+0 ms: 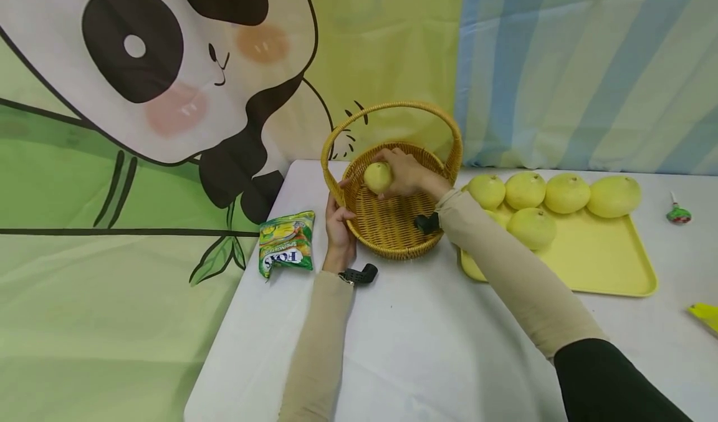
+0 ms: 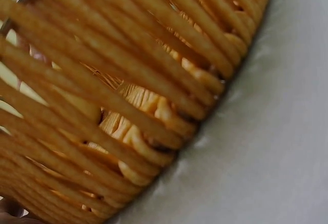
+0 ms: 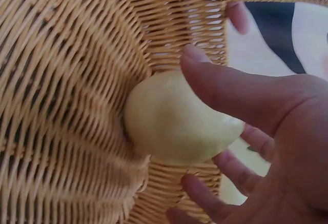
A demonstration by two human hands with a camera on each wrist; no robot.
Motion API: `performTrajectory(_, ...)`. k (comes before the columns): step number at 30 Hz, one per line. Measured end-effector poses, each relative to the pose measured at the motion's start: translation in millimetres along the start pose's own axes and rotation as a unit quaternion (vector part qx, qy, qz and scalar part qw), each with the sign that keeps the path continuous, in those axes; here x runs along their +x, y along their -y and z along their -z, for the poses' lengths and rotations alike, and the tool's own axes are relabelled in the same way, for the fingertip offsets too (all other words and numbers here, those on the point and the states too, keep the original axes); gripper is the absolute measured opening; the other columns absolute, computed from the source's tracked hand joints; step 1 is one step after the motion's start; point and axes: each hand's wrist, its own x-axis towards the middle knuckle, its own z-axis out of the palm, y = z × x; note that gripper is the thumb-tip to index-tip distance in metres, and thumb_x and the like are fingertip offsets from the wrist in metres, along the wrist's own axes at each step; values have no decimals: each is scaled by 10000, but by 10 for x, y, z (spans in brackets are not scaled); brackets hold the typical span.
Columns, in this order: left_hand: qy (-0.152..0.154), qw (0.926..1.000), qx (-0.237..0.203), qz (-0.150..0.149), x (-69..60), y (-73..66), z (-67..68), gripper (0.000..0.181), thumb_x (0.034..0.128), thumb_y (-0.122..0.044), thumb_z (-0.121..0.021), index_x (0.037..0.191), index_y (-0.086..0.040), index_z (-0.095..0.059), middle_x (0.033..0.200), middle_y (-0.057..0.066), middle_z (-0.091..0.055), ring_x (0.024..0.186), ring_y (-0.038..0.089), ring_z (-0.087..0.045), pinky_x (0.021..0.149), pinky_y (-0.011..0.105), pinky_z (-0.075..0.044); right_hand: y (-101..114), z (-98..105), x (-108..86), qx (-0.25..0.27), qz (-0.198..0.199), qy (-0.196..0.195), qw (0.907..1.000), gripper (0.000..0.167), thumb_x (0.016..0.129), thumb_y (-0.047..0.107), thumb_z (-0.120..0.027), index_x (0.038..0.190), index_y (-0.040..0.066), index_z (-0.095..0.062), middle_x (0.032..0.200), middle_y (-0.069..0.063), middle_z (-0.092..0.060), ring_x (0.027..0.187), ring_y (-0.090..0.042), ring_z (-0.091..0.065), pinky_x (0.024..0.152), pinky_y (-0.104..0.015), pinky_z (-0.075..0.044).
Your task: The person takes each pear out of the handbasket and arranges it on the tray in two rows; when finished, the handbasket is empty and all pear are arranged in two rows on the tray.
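Note:
Tilted on the table is a wicker basket (image 1: 392,241) with a tall arched handle. My left hand (image 1: 339,229) grips its left side, thumb at the rim; the left wrist view shows mostly the basket's outer weave (image 2: 128,75). Inside, a pale yellow-green, mango-like fruit (image 3: 174,119) rests against the wicker wall. My right hand (image 1: 405,172) reaches into the basket and holds this fruit loosely at its near end. In the right wrist view the thumb lies over one side and spread fingers are at the other, the lower ones apart from it.
Right of the basket a yellow tray (image 1: 606,260) carries several similar fruits (image 1: 566,192), partly hidden by my right forearm. A green snack packet (image 1: 287,242) lies left of the basket. A lollipop (image 1: 679,214) and a yellow object (image 1: 705,315) are at far right. A printed curtain (image 1: 392,48) hangs behind.

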Motion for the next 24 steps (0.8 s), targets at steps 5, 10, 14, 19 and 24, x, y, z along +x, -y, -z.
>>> performTrajectory(5, -40, 10000, 60, 12, 10, 0, -9, 731, 830, 68, -332, 1504, -149, -513, 1619, 10, -422, 1531, 368, -372, 1193, 518, -338, -105, -45, 35, 435, -35, 374, 9983, 661, 879, 158, -861, 1440, 121, -515, 1476, -201, -522, 1304, -386, -520, 1091, -536, -435)
performTrajectory(10, -52, 10000, 76, -2, 9, 0, -8, 732, 810, 57, -349, 1490, -155, -521, 1629, 9, -412, 1542, 318, -366, 1228, 501, -318, -195, -134, 70, 970, 304, 832, 9913, 632, 870, 137, -857, 1420, 123, -545, 1492, -171, -541, 1254, -347, -543, 1046, -481, -448)
performTrajectory(14, -73, 10000, 50, -1, 6, 3, -6, 740, 810, 67, -350, 1504, -135, -508, 1640, 16, -400, 1551, 310, -354, 1256, 487, -296, -172, -140, 35, 934, 491, 1000, 9894, 632, 790, 106, -913, 1356, 131, -633, 1479, -110, -609, 1224, -296, -566, 1030, -432, -453)
performTrajectory(19, -12, 10000, 70, -11, 3, 4, -11, 753, 804, 69, -356, 1531, -86, -473, 1645, 46, -393, 1552, 334, -342, 1254, 497, -286, -89, -37, -145, 917, 868, 989, 9871, 659, 723, 109, -959, 1336, 118, -718, 1344, -52, -719, 1111, -250, -626, 951, -392, -502)
performTrajectory(24, -33, 9999, 102, -6, 7, -8, -2, 752, 818, 70, -355, 1531, -128, -490, 1642, 23, -400, 1548, 338, -346, 1250, 530, -283, -66, 104, -375, 1280, 961, 686, 9847, 682, 726, 178, -975, 1365, 187, -737, 1351, -15, -736, 1068, -203, -650, 884, -359, -524)
